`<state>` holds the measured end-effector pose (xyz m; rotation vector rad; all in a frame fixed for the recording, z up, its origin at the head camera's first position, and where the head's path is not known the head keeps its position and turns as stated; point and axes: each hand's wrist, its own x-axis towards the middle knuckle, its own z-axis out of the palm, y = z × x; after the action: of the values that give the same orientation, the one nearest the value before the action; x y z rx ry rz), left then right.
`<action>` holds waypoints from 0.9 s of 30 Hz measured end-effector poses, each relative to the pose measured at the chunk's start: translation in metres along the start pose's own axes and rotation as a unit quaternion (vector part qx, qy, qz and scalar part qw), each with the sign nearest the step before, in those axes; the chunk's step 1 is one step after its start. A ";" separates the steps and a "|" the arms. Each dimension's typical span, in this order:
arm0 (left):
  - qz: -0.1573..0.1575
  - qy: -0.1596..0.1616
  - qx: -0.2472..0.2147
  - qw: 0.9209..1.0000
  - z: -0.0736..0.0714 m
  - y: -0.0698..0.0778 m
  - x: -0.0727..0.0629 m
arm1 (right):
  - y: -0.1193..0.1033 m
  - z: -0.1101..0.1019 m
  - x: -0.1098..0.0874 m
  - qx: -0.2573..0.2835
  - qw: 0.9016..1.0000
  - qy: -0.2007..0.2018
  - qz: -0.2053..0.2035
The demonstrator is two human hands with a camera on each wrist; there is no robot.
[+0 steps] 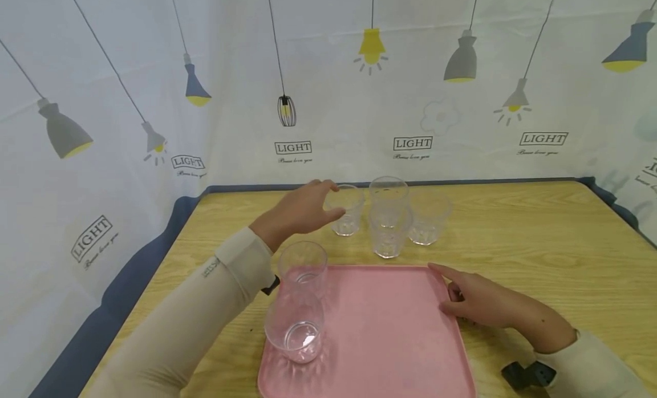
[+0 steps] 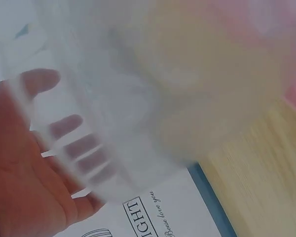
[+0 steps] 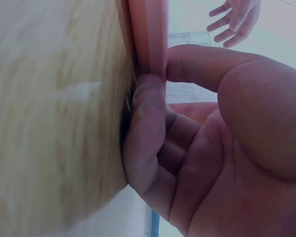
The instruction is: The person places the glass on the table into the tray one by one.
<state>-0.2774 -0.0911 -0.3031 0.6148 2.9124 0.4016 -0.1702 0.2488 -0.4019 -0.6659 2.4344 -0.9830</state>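
Observation:
In the head view, my left hand is at a clear plastic cup behind the tray, thumb and fingers spread at its rim; contact is not certain. The left wrist view shows the extended fingers of that hand, partly behind a blurred, see-through shape. My right hand holds the right edge of a pink tray. In the right wrist view, the thumb lies on the tray rim and curled fingers are tucked under it. Two clear cups, a front one and a rear one, stand along the tray's left side.
Right of the left hand stand three more clear cups: a back one, a front one and a right one. The wooden table ends at a white lamp-print cloth behind and at the sides.

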 end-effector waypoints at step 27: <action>0.013 -0.067 0.029 0.997 0.005 0.000 0.014 | 0.000 -0.002 -0.001 0.006 1.000 -0.004 0.006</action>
<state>-0.2897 -0.0842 -0.3092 0.6622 2.8003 0.2683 -0.1707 0.2500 -0.4006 -0.6489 2.4212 -0.9887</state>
